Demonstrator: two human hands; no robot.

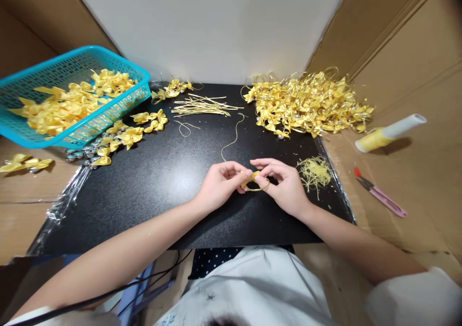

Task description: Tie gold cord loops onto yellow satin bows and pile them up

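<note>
Close to the front of the black table [144, 186], my left hand [224, 184] pinches one side of a small yellow ribbon bow [254, 176]. My right hand [285, 184] grips its other side, thumb and index finger closed. A loop of gold cord [255, 189] hangs between the fingertips. From beside my left hand a thin yellow string [236, 136] curves away over the tabletop. Beyond it lie a bundle of straight gold cords [205, 105] and a small looped cord [185, 129]. The fingers partly hide the bow.
A turquoise basket [144, 78] of yellow bows stands at left, with loose bows [132, 136] and silver bells [86, 153] beside it. Finished-looking bows [306, 102] are heaped back right. Thread scraps [315, 172], pink-handled snippers [386, 201] and a white tube [404, 125] are at right.
</note>
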